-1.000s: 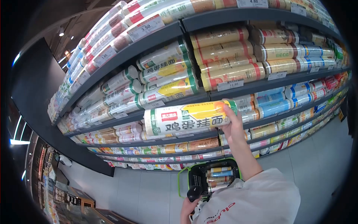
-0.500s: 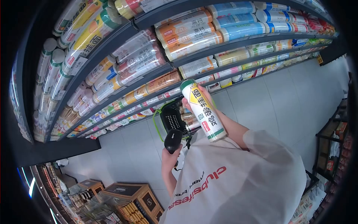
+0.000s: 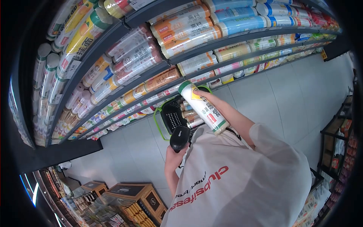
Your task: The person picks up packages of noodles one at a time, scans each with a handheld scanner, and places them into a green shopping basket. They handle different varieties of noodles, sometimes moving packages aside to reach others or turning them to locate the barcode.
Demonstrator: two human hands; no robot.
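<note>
My right hand [image 3: 210,98] grips a long white, yellow and green roll of egg noodles [image 3: 203,108], held slanted in front of my chest above a black shopping basket [image 3: 172,116] with green rim. My left hand [image 3: 173,159] is closed on a black handheld scanner [image 3: 179,138] just below and left of the roll, its head pointing up toward the pack. Several noodle rolls lie in the basket [image 3: 190,113]. My white printed shirt [image 3: 234,181] fills the lower middle.
Dark curved shelves [image 3: 113,64] packed with rolled noodle packs and price tags run across the top and left. Grey tiled floor [image 3: 272,90] stretches to the right. Wooden display crates [image 3: 132,200] stand lower left, a dark rack [image 3: 336,143] at right.
My right hand has taken the noodle roll off the shelf and brought it down toward my chest over the basket. My view has tilted down. The left hand has raised the scanner closer to the roll.
</note>
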